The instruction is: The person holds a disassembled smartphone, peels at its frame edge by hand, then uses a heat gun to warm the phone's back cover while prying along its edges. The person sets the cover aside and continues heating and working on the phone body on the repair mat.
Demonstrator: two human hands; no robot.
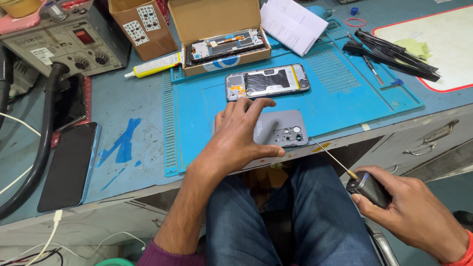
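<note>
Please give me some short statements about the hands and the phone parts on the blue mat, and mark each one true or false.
1. The left hand rests on the grey back cover. True.
2. The right hand holds a hammer. False: it holds a thin-shafted screwdriver.
3. The opened phone lies on the blue mat. True.
4. The cardboard box is closed. False: its lid stands open.
5. The dark phone lies on the mat. False: it lies left of it.
</note>
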